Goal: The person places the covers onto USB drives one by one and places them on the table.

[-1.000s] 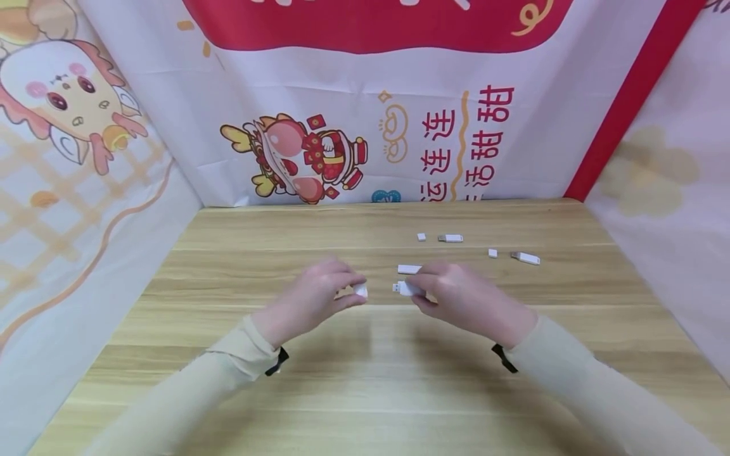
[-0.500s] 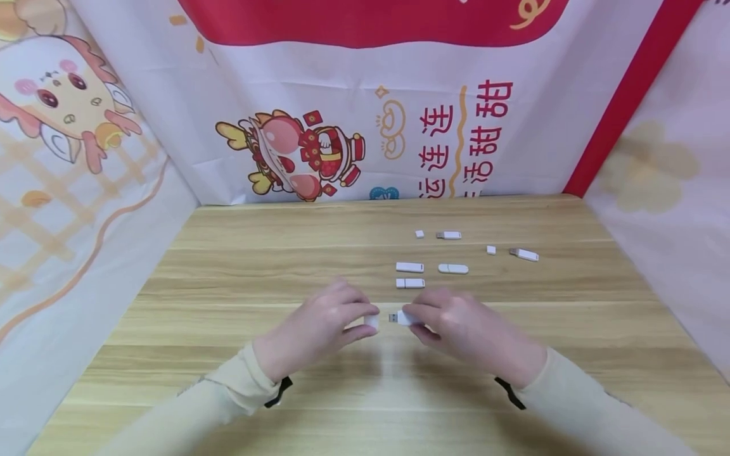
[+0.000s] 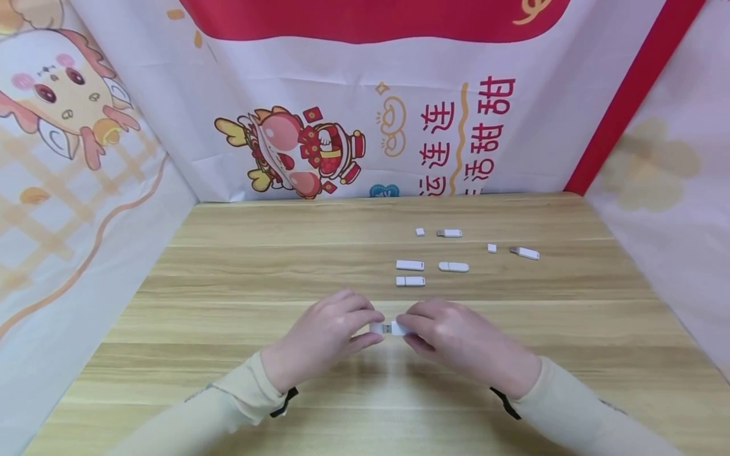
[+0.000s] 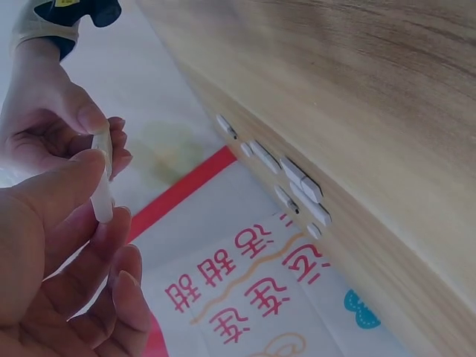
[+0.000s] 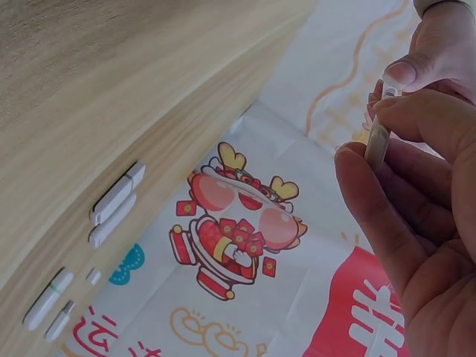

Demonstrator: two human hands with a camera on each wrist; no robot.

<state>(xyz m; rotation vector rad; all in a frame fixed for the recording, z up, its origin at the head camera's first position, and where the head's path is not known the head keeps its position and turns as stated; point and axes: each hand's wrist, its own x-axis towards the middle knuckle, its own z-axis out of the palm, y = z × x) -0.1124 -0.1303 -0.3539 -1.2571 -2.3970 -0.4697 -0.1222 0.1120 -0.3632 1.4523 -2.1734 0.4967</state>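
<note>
Between thumb and fingers my left hand pinches a small white USB stick cap. Facing it, my right hand pinches a white USB stick by its body, the metal plug pointing left. The plug's tip is at the cap's mouth, and part of the metal still shows between the two. Both pieces are held above the table, in line with each other. In the left wrist view the cap sits between thumb and index finger; the right wrist view shows the stick likewise pinched.
Behind the hands on the wooden table lie a capped stick, a white stick and a round-ended stick. Farther back are two uncapped sticks, one near a loose cap. Printed cloth hangs behind.
Both hands have come toward the body, away from the row of sticks, and closer together. The gap between cap and plug has narrowed until they meet.
</note>
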